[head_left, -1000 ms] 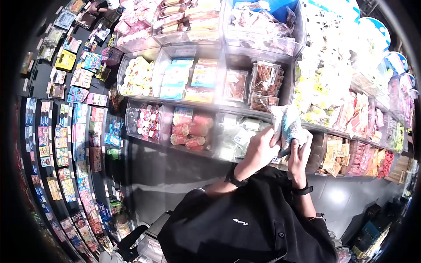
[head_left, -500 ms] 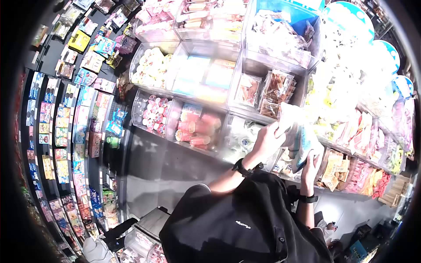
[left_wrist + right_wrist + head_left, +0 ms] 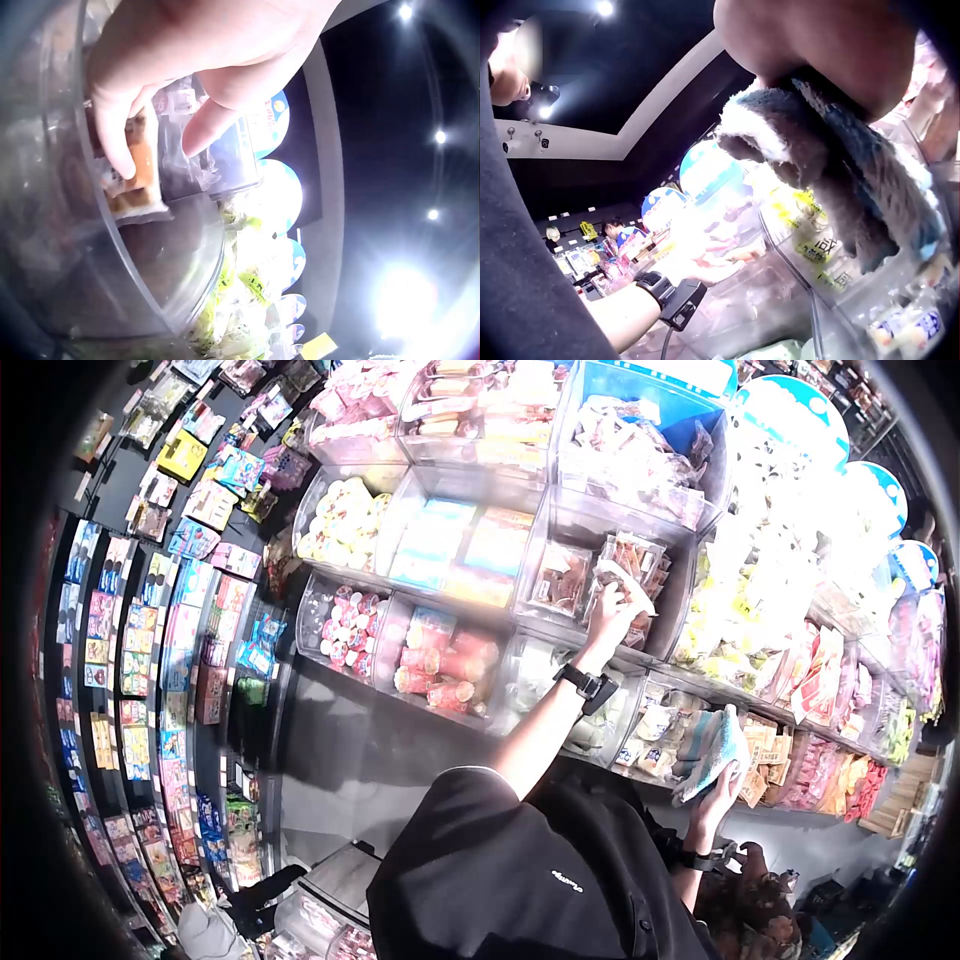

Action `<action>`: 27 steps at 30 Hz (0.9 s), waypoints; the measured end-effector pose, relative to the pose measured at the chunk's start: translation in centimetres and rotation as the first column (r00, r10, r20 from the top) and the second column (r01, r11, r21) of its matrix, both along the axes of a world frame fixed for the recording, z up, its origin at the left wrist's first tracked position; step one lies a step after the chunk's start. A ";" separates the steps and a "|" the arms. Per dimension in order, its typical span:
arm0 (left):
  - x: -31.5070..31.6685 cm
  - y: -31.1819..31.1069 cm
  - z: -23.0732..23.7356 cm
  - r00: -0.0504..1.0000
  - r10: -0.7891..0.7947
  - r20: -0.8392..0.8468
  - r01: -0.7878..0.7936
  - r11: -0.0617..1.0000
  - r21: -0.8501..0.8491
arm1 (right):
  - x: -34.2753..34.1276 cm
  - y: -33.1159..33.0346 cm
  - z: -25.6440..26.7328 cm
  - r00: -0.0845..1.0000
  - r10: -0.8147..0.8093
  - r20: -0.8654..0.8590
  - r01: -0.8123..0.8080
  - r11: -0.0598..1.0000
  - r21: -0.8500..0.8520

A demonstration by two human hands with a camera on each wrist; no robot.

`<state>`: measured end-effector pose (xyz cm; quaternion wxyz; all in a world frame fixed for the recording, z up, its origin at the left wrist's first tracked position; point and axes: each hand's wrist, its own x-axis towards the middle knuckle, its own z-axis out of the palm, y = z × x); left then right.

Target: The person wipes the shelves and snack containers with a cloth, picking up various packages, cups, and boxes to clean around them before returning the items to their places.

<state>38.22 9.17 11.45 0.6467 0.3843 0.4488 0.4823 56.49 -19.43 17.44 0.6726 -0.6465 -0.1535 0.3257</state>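
My left hand [image 3: 618, 610] reaches into a clear bin of brown snack packets [image 3: 562, 575]. In the left wrist view, a fingertip of the left hand [image 3: 195, 45] touches the face of an orange-brown snack packet [image 3: 142, 161], while the thumb stands apart to the right. Lower down, over the front row of bins, my right hand [image 3: 715, 800] grips a fuzzy blue and white cloth [image 3: 715, 755]. The cloth [image 3: 772, 135] hangs in folds below the right hand [image 3: 825, 45] in the right wrist view.
Clear bins of wrapped sweets stand in rows, with pink-red packs [image 3: 445, 665] at front and yellow-green packets [image 3: 735, 610] to the right. Blue round signs [image 3: 795, 415] rise behind. Packaged goods hang on shelves [image 3: 150, 660] at left. A stool-like grey top [image 3: 345, 870] stands below.
My left hand has left the cloth and moved up into the bin of brown packets. The right hand has moved lower, keeping the cloth. The head view has shifted slightly.
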 end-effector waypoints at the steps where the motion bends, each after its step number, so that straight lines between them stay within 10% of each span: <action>1: -0.2 -0.4 0.2 0.999 -0.038 0.027 0.037 0.998 0.041 | -0.2 0.2 0.6 1.000 0.021 0.014 -0.021 1.000 -0.004; 12: -9.4 -14.3 5.4 0.999 -0.047 0.009 0.048 0.991 -0.128 | -0.1 1.7 1.7 0.931 0.347 -0.114 -0.347 0.938 0.016; 27: -21.6 -33.1 -4.1 0.909 0.366 -0.199 -0.411 0.863 -0.293 | -3.4 0.2 -1.5 0.730 0.648 -0.217 -0.634 0.761 0.139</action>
